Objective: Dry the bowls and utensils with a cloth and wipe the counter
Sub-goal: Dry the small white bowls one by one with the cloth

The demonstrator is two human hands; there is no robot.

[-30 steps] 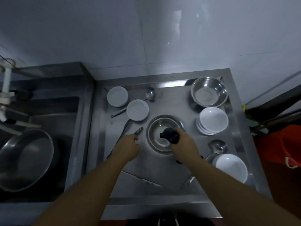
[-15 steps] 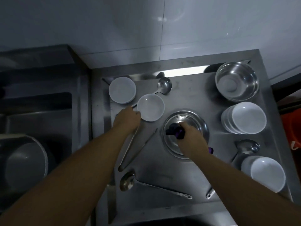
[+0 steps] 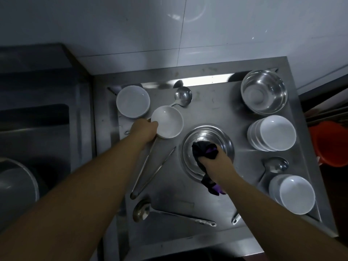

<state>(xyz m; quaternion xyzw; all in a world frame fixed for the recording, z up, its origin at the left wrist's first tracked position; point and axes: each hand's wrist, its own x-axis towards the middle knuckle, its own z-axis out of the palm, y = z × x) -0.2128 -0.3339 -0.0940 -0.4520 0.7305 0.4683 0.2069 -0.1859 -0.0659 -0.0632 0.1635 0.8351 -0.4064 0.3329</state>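
- Right hand (image 3: 212, 162) grips a dark cloth (image 3: 205, 150), fingers curled round it, and presses it into the steel bowl (image 3: 207, 134) at the counter's centre. The cloth's tail hangs out under the wrist, over the bowl's near rim.
- Left hand (image 3: 144, 129) holds the near-left rim of a white bowl (image 3: 168, 122); fingers are curled on the rim, thumb side hidden. Can't tell if the bowl is lifted or still on the counter (image 3: 212, 108).
- Second white bowl (image 3: 132, 101) sits in the far-left corner, just beside the held one.
- Ladle (image 3: 183, 96) lies at the far edge, cup up, its handle running under the held bowl.
- Big steel bowl (image 3: 264, 91) sits in the far-right corner, upright.
- Stack of white bowls (image 3: 273, 132) stands along the right edge, near its middle.
- Another white stack (image 3: 293, 194) stands in the near-right corner.
- Spoon (image 3: 275, 164) lies between the two stacks, handle pointing toward the near edge.
- Tongs (image 3: 150, 172) lie left of centre, tips toward the steel bowl, hinge toward the near-left.
- Second ladle (image 3: 141, 210) lies at the near-left, handle running right along the near edge.
- Sink (image 3: 37, 119) is left of the counter, with a steel basin (image 3: 17, 187) in it.
- Orange bucket (image 3: 331, 146) stands past the right edge.
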